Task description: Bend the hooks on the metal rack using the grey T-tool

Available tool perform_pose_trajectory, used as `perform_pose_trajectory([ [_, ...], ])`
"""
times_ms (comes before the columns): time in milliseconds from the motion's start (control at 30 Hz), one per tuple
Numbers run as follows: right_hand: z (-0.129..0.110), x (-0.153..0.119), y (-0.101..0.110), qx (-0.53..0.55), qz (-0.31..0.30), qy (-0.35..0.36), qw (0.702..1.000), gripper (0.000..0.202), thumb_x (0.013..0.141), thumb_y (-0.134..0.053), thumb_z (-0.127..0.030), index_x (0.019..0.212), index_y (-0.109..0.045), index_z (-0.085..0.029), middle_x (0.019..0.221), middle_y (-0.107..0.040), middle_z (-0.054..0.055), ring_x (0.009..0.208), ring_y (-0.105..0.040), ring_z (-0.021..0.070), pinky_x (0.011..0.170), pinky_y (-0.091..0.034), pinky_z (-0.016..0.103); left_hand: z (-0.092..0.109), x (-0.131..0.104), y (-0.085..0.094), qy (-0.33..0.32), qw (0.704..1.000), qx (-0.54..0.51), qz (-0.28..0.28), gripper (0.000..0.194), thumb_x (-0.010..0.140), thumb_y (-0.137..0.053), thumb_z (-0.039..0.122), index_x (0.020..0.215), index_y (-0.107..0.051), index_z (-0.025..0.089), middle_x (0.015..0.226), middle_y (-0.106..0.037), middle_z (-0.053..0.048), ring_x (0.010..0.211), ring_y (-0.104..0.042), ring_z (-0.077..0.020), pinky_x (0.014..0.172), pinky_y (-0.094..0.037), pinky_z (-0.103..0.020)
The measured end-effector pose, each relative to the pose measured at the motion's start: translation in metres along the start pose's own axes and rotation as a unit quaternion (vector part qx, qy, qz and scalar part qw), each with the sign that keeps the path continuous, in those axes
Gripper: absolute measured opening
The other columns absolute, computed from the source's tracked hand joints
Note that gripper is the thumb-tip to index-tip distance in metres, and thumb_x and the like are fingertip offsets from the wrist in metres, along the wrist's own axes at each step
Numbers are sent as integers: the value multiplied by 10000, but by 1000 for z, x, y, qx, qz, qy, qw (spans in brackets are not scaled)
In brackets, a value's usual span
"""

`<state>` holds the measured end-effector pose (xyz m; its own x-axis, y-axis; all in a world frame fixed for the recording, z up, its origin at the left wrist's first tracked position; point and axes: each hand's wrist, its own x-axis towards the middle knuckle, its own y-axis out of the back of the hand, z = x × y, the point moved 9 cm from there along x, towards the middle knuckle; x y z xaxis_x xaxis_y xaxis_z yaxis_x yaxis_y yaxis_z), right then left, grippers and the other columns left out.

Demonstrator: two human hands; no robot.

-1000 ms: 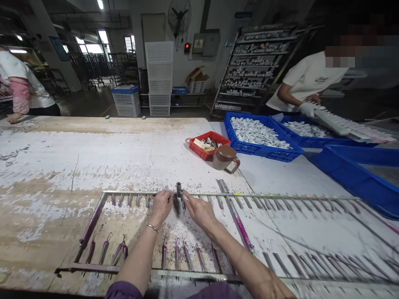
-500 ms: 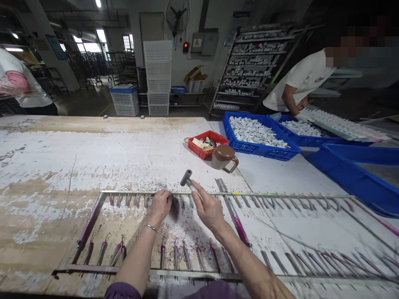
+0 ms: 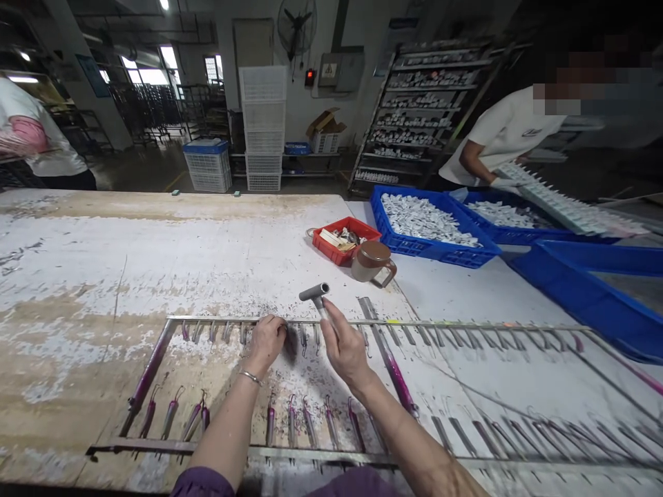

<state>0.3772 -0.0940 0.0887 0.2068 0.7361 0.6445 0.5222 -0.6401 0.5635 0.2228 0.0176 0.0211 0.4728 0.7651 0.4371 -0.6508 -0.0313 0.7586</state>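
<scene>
I have my right hand (image 3: pixel 348 348) closed around the handle of a hammer (image 3: pixel 313 292), a T-shaped tool with an open tube for a head. The head seems lifted clear of the surface (image 3: pixel 207 255), to the right of my left hand (image 3: pixel 266 342). That hand's fingers are bent down at the far bar (image 3: pixel 217 319) of a long metal frame; their tips are hidden, so I cannot tell whether they pinch a piece or only steady the bar.

The frame lies flat, with a row of short pieces along its far bar and a row of hooked pieces (image 3: pixel 271 426) along its near bar. A purple strut (image 3: pixel 396 373) crosses it, right of my right hand. I judge this to be a pause in hammer work at the far bar. Any blow from here calls for a firm left hold, fingers clear of the head, and a controlled downward path.

Beyond the frame, a mug (image 3: pixel 367 265) sits just beside a red basket (image 3: pixel 331 253), and a blue crate (image 3: pixel 440 252) of pale pieces stands behind them. At right, a co-worker (image 3: pixel 510 131) handles a long rack (image 3: pixel 549 200) of pieces over another crate.
</scene>
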Motion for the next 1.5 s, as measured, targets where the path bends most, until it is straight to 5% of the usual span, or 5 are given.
perform_pose_trajectory([
  [533,20,2,-32,-74,-153,-24,985,393,1057,-424,-329,1359,-641,-201,810,-784,49,649,-738,205,616,-576,280,-2,-1,-1,-7,1000,12,-4,193,894,-580,56,912,-697,208,843,-678,-35,867,-648,-191,787,-507,-297],
  [700,3,10,-2,-11,-31,12,999,434,1072,-383,-353,1405,-600,-178,1223,-738,111,971,-752,214,830,-597,292,-1,-1,-2,-13,1000,21,-7,244,860,-560,8,914,-698,202,870,-686,-38,895,-647,-195,816,-511,-305],
  [900,20,1,-29,-69,-147,-50,985,442,1066,-371,-339,1377,-633,-166,730,-759,47,541,-677,190,511,-521,269,2,-1,1,-23,1000,2,-7,202,910,-538,55,904,-685,193,848,-676,-38,854,-644,-185,762,-512,-287],
  [1067,10,11,8,5,-3,-20,1000,447,1070,-379,-383,1410,-592,-186,1205,-742,110,896,-754,213,759,-583,288,1,-1,0,-20,1000,8,-10,245,868,-545,13,928,-699,194,887,-690,-43,890,-649,-192,806,-519,-299],
  [1500,8,0,-12,-18,-40,-2,999,454,1079,-346,-366,1407,-597,-176,1179,-753,117,908,-760,220,777,-604,306,1,0,-1,-5,1000,17,-25,224,892,-550,34,920,-706,192,886,-698,-46,910,-650,-200,834,-509,-303],
])
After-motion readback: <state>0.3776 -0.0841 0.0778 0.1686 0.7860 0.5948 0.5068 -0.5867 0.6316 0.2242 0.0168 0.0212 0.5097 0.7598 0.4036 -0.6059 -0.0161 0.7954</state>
